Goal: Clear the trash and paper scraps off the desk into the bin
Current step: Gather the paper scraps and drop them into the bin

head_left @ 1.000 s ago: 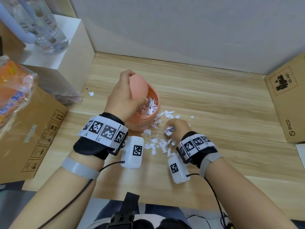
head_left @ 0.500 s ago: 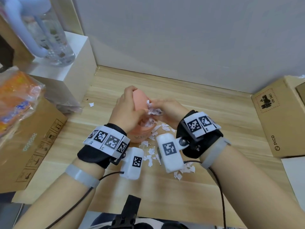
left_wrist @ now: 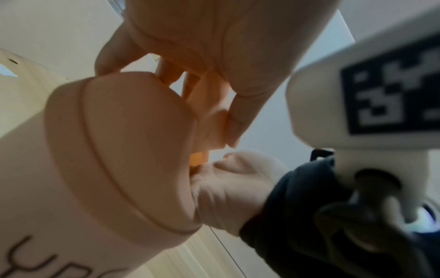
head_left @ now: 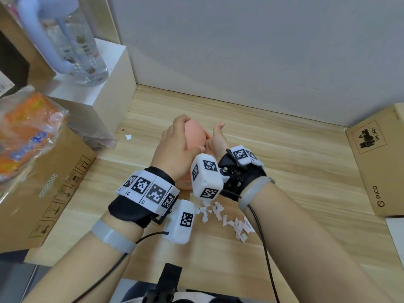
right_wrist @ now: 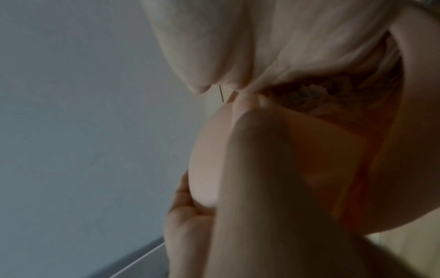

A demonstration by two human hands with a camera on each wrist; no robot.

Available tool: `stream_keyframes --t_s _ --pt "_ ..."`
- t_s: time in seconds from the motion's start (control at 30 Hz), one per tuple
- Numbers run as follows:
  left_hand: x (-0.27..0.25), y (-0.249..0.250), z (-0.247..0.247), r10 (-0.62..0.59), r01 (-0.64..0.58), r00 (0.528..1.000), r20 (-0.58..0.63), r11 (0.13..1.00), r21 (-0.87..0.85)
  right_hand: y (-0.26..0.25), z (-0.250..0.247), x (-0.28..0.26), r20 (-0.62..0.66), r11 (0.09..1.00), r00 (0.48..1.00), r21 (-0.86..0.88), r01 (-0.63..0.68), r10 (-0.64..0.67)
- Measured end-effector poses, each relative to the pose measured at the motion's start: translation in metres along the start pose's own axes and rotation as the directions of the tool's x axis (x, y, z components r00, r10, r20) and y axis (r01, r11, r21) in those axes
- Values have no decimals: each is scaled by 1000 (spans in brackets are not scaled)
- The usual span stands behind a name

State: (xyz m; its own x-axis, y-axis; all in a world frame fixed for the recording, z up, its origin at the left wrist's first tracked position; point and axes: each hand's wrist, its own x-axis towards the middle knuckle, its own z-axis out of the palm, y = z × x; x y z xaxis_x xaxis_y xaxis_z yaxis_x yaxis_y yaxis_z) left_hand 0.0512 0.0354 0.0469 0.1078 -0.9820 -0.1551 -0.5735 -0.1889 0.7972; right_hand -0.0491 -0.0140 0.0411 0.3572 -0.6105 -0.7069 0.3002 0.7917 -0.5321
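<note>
A small pink desk bin [head_left: 187, 183] stands mid-desk, mostly hidden by my wrists. My left hand [head_left: 175, 147] grips its swing lid [head_left: 194, 136] and holds it tipped up. My right hand [head_left: 216, 138] is at the bin mouth beside the lid, thumb up, with its fingers [right_wrist: 202, 56] straight and pointing inside. No scrap shows between them. White scraps [right_wrist: 309, 92] lie inside the bin. In the left wrist view the bin [left_wrist: 59, 188] fills the left side, with my right hand [left_wrist: 233, 184] against its rim. Several paper scraps [head_left: 225, 219] lie on the desk near my right forearm.
One stray scrap [head_left: 128, 136] lies at the back left by a white box [head_left: 105, 88] that carries a clear bottle [head_left: 80, 47]. A cardboard box [head_left: 43, 193] with an orange packet [head_left: 24, 132] stands left. A PICO carton [head_left: 376, 167] stands right. The wall is close behind.
My right hand lifted from the scrap pile, carried scraps up to the bin and now reaches into its mouth. My left hand kept hold of the lid.
</note>
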Motion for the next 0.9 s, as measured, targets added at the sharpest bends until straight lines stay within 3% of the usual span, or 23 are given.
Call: stream_keyframes --t_s 0.2,0.33,0.43,0.53,0.6,0.67,0.77,0.83,0.9 --pt "0 0 0 19 -18 1000 -7 1000 10 -9 -13 -13 76 990 993 -114 -81 90" --pt "1 1 -1 22 -22 1000 -13 1000 5 -26 -38 -42 232 975 971 -221 -12 64" --pt "2 1 -3 18 -17 999 -29 999 30 -31 -66 -58 112 953 992 -289 95 -65" --pt "3 -1 -10 12 -11 999 -48 1000 26 -18 -101 -51 -130 844 954 -509 169 -269" --pt "4 -5 -15 0 1 997 -71 1000 19 0 -135 -31 -326 727 860 -683 72 -392" --pt "6 -9 -18 -4 6 996 -91 1000 22 21 -170 -11 -437 565 783 -814 -134 -442" --pt "6 -13 -17 4 -1 994 -109 1000 29 45 -190 15 -453 396 811 -867 -303 -371" --pt "6 -15 -15 13 -9 992 -125 999 31 50 -176 26 -369 367 859 -900 -235 -355" --pt "6 -16 -13 14 -12 990 -143 1000 13 55 -157 36 -209 330 912 -940 -87 -354"
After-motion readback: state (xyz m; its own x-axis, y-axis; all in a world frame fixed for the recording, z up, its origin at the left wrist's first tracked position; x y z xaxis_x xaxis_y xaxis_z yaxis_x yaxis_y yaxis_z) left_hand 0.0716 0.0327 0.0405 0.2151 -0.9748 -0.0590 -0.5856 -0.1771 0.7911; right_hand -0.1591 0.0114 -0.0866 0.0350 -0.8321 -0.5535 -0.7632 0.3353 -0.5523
